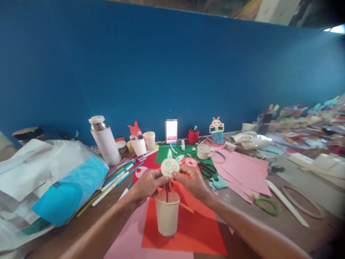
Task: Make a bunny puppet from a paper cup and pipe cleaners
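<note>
A white paper bunny face [170,168] with green outlines is pinched at its lower edges by both hands. My left hand [151,182] grips it from the left, thumb in front. My right hand [192,180] holds the right edge the same way. Below the face, orange and dark red strips [167,192] run down into an upright white paper cup [167,217]. The cup stands on a red-orange paper sheet [199,233], over a pink sheet [126,233]. How the strips join the face is hidden by the fingers.
Markers [113,181] and a white thermos [105,142] are at the left, beside a plastic bag [72,190]. Black-handled scissors [207,169], a white mug [204,151] and pink sheets [242,169] lie to the right. A glue gun [252,140] sits farther right. A blue partition [172,72] rises behind.
</note>
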The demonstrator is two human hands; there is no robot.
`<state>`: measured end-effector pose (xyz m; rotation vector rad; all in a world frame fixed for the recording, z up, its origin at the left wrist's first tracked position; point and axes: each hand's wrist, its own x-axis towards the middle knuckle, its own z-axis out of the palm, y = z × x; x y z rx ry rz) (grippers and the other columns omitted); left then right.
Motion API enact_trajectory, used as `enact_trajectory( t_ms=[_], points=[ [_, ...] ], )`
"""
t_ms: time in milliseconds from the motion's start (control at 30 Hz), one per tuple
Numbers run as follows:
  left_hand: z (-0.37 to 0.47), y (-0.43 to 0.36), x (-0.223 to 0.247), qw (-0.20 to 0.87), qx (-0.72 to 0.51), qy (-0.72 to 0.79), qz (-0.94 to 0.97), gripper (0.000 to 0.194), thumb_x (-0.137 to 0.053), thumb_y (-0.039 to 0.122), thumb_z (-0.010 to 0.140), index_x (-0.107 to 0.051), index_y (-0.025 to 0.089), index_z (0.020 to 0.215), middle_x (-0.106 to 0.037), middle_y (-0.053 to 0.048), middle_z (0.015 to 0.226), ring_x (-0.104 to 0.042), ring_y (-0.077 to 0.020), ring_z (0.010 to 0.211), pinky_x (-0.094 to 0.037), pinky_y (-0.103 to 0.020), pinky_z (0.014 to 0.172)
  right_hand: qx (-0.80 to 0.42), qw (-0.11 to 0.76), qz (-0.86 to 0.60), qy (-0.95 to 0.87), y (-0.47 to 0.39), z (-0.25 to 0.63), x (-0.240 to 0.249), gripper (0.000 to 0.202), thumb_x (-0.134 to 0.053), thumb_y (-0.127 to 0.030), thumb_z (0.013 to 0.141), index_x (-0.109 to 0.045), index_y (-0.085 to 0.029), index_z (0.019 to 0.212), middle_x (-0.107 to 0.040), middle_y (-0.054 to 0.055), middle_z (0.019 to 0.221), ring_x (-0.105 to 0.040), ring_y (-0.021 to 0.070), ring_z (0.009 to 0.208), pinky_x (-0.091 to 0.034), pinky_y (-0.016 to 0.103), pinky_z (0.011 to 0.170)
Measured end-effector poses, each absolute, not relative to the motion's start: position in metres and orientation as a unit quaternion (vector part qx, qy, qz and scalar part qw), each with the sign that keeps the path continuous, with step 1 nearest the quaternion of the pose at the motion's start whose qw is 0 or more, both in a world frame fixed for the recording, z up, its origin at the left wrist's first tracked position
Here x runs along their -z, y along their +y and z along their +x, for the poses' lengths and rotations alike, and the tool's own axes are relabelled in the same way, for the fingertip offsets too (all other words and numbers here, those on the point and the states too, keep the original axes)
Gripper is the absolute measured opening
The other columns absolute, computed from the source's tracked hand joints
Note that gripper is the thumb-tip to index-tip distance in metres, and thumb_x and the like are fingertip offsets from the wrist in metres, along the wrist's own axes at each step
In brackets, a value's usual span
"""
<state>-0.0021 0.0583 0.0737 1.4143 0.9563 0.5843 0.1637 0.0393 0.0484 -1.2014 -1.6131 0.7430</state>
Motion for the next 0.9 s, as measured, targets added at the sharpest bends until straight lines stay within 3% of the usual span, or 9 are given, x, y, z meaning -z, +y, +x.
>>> enact_trajectory(
  t_ms=[133,233,433,600,767,900],
  points=[
    [0.0026,0.0561,-0.0694,0.606,-0.285,0.399,0.626,0.021,-0.06,0.031,0.069,-0.069,0.014,0.077,-0.064,0.0,0.062,-0.051,-0.0088,0.054,-0.037,-0.019,0.052,-0.299,0.471,-0.498,-0.664,0.0381,0.1663,-0.053,0.025,-0.051,-0.026,0.075,-0.041,-0.017,0.055,-0.038,-0.005,0.055,-0.037,0.0088,0.054,-0.031,0.02,0.05],
    [0.0064,0.0526,-0.0678,0.604,-0.297,0.382,0.633,0.02,-0.059,0.029,0.069,-0.069,0.015,0.079,-0.066,0.0,0.068,-0.055,-0.013,0.066,-0.04,-0.021,0.062,-0.283,0.475,-0.492,-0.672,0.037,0.1677,-0.0563,0.024,-0.051,-0.025,0.075,-0.041,-0.017,0.054,-0.039,-0.004,0.056,-0.038,0.009,0.055,-0.031,0.02,0.051],
    [0.0062,0.0512,-0.0643,0.588,-0.287,0.4,0.642,0.021,-0.057,0.031,0.069,-0.068,0.013,0.07,-0.063,0.0,0.061,-0.052,-0.0129,0.058,-0.037,-0.021,0.055,-0.273,0.485,-0.482,-0.676,0.0356,0.1679,-0.0562,0.018,-0.052,-0.023,0.074,-0.046,-0.016,0.059,-0.043,-0.004,0.059,-0.04,0.0095,0.058,-0.034,0.021,0.054],
    [0.0038,0.0528,-0.0628,0.589,-0.279,0.39,0.651,0.022,-0.056,0.032,0.071,-0.065,0.013,0.066,-0.06,0.0,0.06,-0.049,-0.0111,0.056,-0.037,-0.021,0.055,-0.365,0.471,-0.469,-0.652,0.0361,0.167,-0.054,0.011,-0.053,-0.025,0.075,-0.057,-0.014,0.075,-0.056,0.001,0.072,-0.05,0.0127,0.067,-0.041,0.024,0.061],
    [0.0033,0.052,-0.0667,0.582,-0.272,0.406,0.65,0.02,-0.056,0.03,0.07,-0.064,0.012,0.065,-0.057,0.001,0.055,-0.046,-0.009,0.052,-0.034,-0.019,0.051,-0.399,0.462,-0.449,-0.652,0.0369,0.1666,-0.0527,0.014,-0.053,-0.025,0.075,-0.06,-0.014,0.07,-0.059,0.001,0.072,-0.052,0.0135,0.069,-0.041,0.023,0.06],
    [0.0035,0.0521,-0.0687,0.593,-0.241,0.388,0.663,0.022,-0.057,0.031,0.07,-0.067,0.012,0.074,-0.062,-0.001,0.062,-0.05,-0.0112,0.057,-0.036,-0.02,0.054,-0.424,0.46,-0.443,-0.642,0.0388,0.1684,-0.0492,0.017,-0.053,-0.028,0.075,-0.06,-0.013,0.069,-0.055,-0.001,0.064,-0.047,0.0107,0.06,-0.037,0.021,0.053]
  ],
)
